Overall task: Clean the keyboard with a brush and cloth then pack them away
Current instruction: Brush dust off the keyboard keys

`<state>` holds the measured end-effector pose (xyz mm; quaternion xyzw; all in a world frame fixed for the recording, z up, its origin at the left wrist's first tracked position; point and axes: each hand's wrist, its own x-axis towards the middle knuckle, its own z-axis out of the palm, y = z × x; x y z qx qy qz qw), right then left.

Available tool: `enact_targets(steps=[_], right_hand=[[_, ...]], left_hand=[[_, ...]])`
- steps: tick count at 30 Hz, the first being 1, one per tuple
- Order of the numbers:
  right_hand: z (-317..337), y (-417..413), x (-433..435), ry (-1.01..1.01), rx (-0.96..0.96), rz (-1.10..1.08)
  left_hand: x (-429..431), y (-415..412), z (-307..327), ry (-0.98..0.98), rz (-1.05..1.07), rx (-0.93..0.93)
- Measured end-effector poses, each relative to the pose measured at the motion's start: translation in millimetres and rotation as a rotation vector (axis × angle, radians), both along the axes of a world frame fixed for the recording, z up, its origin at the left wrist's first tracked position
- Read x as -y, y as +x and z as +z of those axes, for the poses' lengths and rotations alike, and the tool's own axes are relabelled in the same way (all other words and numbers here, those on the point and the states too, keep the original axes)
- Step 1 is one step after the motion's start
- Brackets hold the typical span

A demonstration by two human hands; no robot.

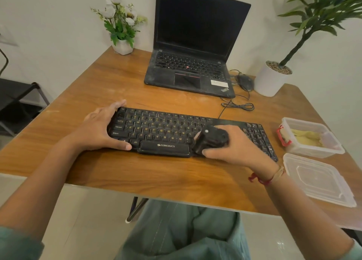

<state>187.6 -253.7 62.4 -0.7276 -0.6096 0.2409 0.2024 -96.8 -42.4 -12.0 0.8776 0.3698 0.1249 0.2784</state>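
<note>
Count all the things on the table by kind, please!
Keyboard: 1
Laptop: 1
Mouse: 1
Potted plants: 2
Brush, in the right hand: 1
Plastic box: 1
Lid: 1
Cloth: 1
Total: 9

Brush (211,138) bristles hidden under its black body and right hand (236,147). Keyboard (156,128) left end covered by left hand (98,129). Potted plant (270,81) leaves cut off by top, right edges.

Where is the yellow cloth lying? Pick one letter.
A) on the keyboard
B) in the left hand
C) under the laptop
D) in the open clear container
D: the yellow cloth lies inside the open clear container, right of the keyboard.
</note>
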Motion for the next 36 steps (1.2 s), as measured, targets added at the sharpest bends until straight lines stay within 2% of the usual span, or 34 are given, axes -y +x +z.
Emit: enact_targets(steps=[4,8,11,16,22,26,30,33,36], right_hand=[[10.5,42.2,3.2,-0.029,-0.008,-0.069],[4.6,10.6,6.0,0.058,-0.048,0.111],[-4.0,-7.8,8.1,0.146,0.037,0.172],[11.4,30.2,33.6,0.059,0.092,0.14],[1.6,7.7,17.9,0.158,0.196,0.202],[-4.5,-4.7,10.2,0.159,0.142,0.259],[6.6,36.0,31.9,0.085,-0.001,0.165],[13.7,66.9,48.2,0.067,-0.052,0.084],[8.4,56.8,34.7,0.063,-0.045,0.071]], left_hand=[[0.1,-0.2,-0.9,-0.001,0.0,-0.006],[0.3,0.2,0.2,0.004,0.001,-0.007],[1.1,0.3,0.7,0.015,0.004,-0.004],[1.9,0.5,1.9,0.012,0.002,-0.013],[3.2,1.4,3.1,0.01,0.001,-0.003],[4.4,1.6,4.6,-0.005,-0.005,0.001],[3.0,1.1,4.3,-0.004,-0.012,0.006],[2.5,0.8,2.5,0.005,-0.011,0.007],[2.3,2.0,2.7,0.009,-0.009,-0.002]])
